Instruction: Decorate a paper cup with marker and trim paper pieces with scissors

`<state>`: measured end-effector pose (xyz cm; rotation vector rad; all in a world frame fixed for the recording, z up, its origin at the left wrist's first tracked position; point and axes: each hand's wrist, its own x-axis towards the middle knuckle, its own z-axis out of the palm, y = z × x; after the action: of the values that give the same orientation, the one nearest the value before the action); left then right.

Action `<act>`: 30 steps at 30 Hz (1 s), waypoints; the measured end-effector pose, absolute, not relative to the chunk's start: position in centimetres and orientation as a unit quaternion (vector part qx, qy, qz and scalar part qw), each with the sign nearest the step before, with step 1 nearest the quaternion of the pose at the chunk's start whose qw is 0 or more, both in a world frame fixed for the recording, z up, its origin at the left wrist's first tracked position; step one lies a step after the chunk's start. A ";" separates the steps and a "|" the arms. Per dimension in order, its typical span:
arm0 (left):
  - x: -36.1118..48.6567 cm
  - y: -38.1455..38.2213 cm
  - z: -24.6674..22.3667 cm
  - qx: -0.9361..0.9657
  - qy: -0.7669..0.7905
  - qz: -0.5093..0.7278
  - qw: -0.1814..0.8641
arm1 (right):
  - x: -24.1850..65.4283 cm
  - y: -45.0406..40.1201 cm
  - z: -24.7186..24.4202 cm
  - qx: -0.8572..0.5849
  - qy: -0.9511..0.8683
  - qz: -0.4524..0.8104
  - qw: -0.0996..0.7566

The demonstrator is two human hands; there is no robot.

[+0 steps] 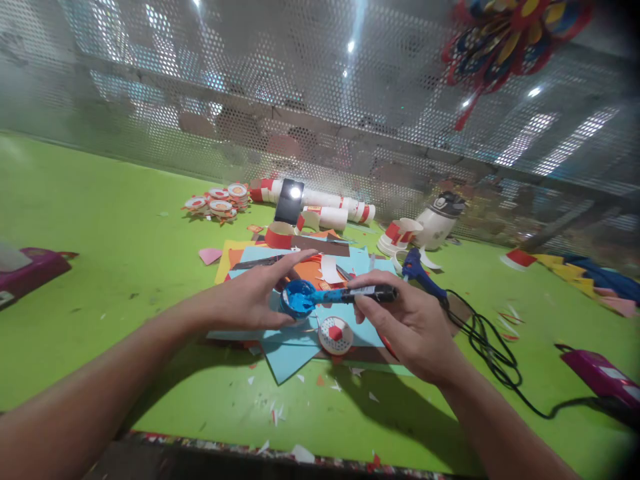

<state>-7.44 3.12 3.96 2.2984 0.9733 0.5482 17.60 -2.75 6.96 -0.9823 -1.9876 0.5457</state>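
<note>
A small round jar of blue paint (297, 297) stands on light blue paper sheets (290, 357). My left hand (250, 293) curves around its left side, thumb at the near side and index finger stretched over the far side; the other fingers are partly hidden. Between the thumb and fingers of my right hand (407, 320) is a black marker pen (370, 293), held nearly level, its left end smeared blue and reaching into the jar. Just below the jar lies a dotted white paper disc (335, 335) with a red centre.
White and red paper cups (360, 212), a phone (289, 201) and stacked decorated discs (220, 203) lie further back. On the right are a blue glue gun (420, 270) with a black cord (493, 353) and a purple box (597, 373). Paper scraps litter the green table (200, 400).
</note>
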 end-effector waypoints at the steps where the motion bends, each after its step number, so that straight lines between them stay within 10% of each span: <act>1: -7.5 3.1 4.0 0.863 0.363 0.204 0.286 | 17.9 -2.7 7.2 -0.383 -0.806 0.217 0.396; 11: -8.0 3.2 4.4 0.869 0.366 0.177 0.280 | 19.7 -3.2 9.6 -0.299 -0.902 0.208 0.233; 30: -8.4 3.4 4.5 0.860 0.372 0.212 0.277 | 18.8 -3.1 7.8 -0.368 -0.824 0.222 0.370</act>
<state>-8.41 3.44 4.49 2.3092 1.0001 0.5688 18.76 -3.05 7.80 -0.9436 -2.1129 0.5693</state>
